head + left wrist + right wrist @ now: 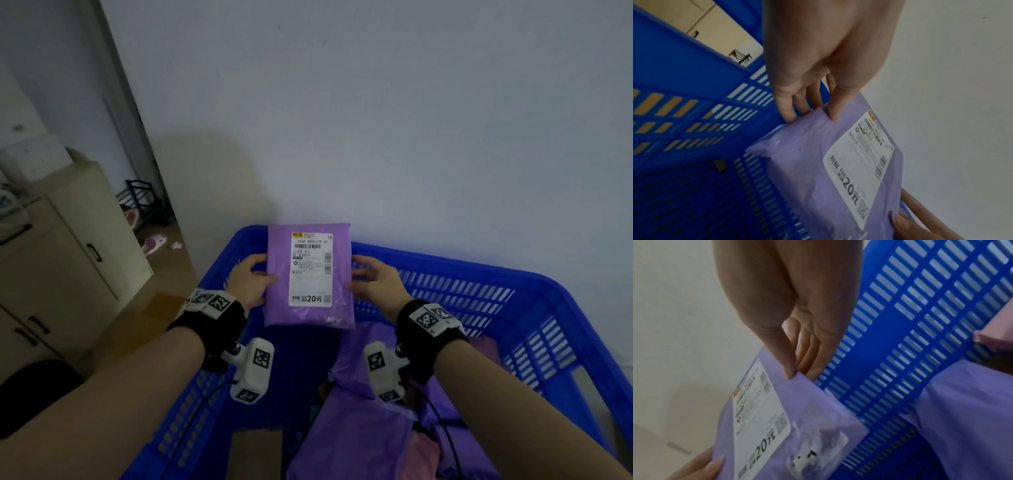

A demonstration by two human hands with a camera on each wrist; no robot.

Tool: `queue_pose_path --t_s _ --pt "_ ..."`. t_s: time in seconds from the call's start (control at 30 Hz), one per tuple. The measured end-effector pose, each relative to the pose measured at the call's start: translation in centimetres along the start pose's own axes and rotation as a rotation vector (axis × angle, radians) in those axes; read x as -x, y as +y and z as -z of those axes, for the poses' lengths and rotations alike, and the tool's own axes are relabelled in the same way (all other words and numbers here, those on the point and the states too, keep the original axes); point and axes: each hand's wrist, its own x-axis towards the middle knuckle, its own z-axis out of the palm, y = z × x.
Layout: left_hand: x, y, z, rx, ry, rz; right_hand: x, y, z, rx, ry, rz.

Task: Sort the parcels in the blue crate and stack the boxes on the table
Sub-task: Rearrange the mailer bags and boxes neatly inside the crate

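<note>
The parcel [310,277], a purple poly mailer, is held upright over the far end of the blue crate [534,284], label toward the person. The left hand [251,279] pinches its left edge, thumb on the front and fingers behind; the right hand [375,279] pinches the right edge the same way. Neither hand is open, and each has hold of nothing but that edge.

It looks light and flat, since two edge pinches keep it up without sag. The film is smooth and probably slippery (the wrist views show it wrinkling under the thumbs), and the contents seem to give it some stiffness, like a padded slab rather than a limp bag. I would grip the side edges, as here, or slide a palm under the bottom edge. The loose sealed flap at the lower right, where clear tape glints, is the weakest place to grip.

The white label [311,269] reads "406P N003-00 47" above a barcode, then "N003" lower left, and large "20元" at the bottom beside a QR code. A yellow logo sits at its top left. The smaller print is too fine to read.

More purple parcels [363,421] lie below in the crate, with a pink one [995,335] against its wall and a brown box [255,454] at the near edge.
</note>
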Motion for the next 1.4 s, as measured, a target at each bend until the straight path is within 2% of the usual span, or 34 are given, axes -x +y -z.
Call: queue_pose_path --t_s 0.23,0.43,0.53,0.7,0.93,1.13,1.3,1.4 --pt "-1.3 -3.1 0.7 -0.167 0.103 0.081 -0.1 3.9 -1.4 -0.034 -0.046 -0.117" --pt "-2.2 -7.0 1.1 -0.443 0.115 0.163 -0.3 9.2 -3.3 0.053 -0.061 -0.313" --pt "-3.1 -8.5 1.2 -0.610 0.046 0.237 -1.3 11.4 -4.4 0.154 -0.072 -0.395" --pt "-4.5 -10.5 0.2 -0.760 -0.095 0.346 -3.1 14.4 -6.3 0.454 -0.062 -0.433" --pt "-6.5 -14.6 -0.5 -1.025 -0.284 0.369 -5.1 16.7 -8.8 0.697 -0.150 -0.537" --pt "-7.6 -16.2 -0.6 -1.133 -0.296 0.460 -5.6 18.3 -10.6 0.669 -0.282 -0.637" --pt "-8.2 -16.7 -0.1 -1.122 -0.261 0.465 -5.3 18.1 -11.7 0.517 -0.395 -0.607" --pt "-8.5 -16.7 0.0 -1.070 -0.263 0.463 -5.1 17.1 -11.7 0.568 -0.475 -0.615"
